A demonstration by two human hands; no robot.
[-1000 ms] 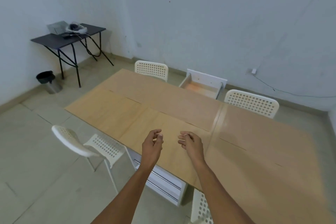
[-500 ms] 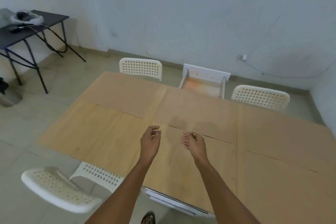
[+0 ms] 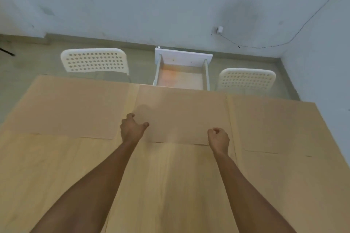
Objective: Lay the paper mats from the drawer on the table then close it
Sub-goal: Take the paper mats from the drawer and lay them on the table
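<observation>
Both bare arms reach forward over the surface (image 3: 170, 185), which is covered edge to edge with tan paper mats. The left hand (image 3: 132, 128) hovers or rests at the near left corner of the middle far mat (image 3: 181, 113), thumb spread to the right and fingers curled loosely forward; it grips nothing that can be seen, and whether it touches the paper cannot be told. The right hand (image 3: 218, 138) sits at the same mat's near right corner, curled into a loose fist with the knuckles up, also with nothing visibly held. To the left of the left hand lies another mat (image 3: 72, 108); to the right of the right hand lies a third (image 3: 272, 125), its edge just beside the wrist. Straight beyond both hands, past the far edge of the surface, the white drawer (image 3: 181, 73) stands pulled out, its pale bottom bare. A white perforated chair (image 3: 94, 60) stands beyond the left hand, another chair (image 3: 246, 79) beyond the right.
</observation>
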